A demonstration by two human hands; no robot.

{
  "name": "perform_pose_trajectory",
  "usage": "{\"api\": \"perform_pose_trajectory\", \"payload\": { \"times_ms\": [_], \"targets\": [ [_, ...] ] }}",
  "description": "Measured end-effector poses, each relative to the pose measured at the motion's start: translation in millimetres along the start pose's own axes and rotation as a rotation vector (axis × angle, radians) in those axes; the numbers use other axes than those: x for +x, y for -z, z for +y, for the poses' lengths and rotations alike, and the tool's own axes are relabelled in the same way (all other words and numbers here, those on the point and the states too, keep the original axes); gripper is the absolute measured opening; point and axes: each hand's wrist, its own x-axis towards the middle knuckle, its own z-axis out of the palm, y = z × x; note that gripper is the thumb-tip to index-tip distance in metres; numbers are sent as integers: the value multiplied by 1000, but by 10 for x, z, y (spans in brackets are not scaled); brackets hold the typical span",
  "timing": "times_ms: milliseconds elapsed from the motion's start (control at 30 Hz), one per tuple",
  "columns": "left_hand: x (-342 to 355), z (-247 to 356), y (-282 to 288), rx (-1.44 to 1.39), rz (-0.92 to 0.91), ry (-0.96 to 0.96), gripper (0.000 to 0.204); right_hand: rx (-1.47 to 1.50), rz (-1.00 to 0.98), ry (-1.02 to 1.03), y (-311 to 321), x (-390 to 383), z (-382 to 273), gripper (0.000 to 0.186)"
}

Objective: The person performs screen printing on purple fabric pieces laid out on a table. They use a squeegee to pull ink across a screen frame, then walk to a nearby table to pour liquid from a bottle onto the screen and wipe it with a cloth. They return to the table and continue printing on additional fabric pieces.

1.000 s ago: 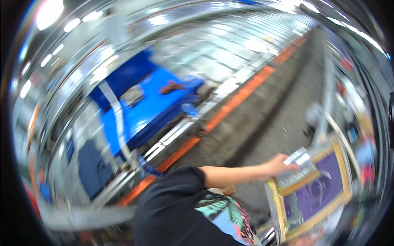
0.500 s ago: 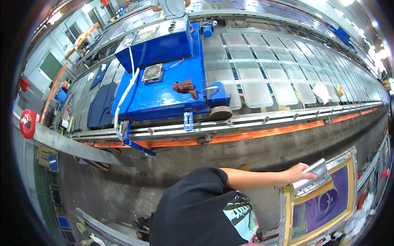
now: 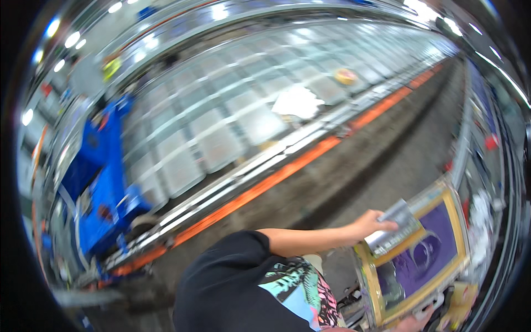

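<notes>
My left hand (image 3: 376,224) reaches right from a black short sleeve, closed on a flat silver metal blade tool (image 3: 394,226) over a screen frame (image 3: 452,224). The frame has a yellow taped border around a purple mesh (image 3: 437,232) with a round design and a smeared dark patch. My right hand (image 3: 412,322) shows partly at the lower edge, blurred, closed on the frame's near side.
A blue wheeled machine (image 3: 97,216) stands on a rail at left. A long printing table (image 3: 215,144) of pale platens carries a white crumpled item (image 3: 296,104) and a tape roll (image 3: 344,76). An orange rail (image 3: 221,210) borders the concrete aisle (image 3: 357,177). Shelving and red objects line the right.
The view has swung to the right, so the blue machine now sits at the far left. My left hand still grips the metal tool above the screen; my right hand shows again at the bottom.
</notes>
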Motion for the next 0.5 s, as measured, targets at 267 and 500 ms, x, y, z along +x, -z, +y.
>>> {"api": "perform_pose_trajectory", "payload": {
  "times_ms": [267,500],
  "targets": [
    [2655,753,-680,-52,55,7,54,277,15,-168,-809,2477,-287,48],
    [4584,1253,-304,-89,209,15,43,506,-92,-342,-2562,4468,-7,42]
  ]
}}
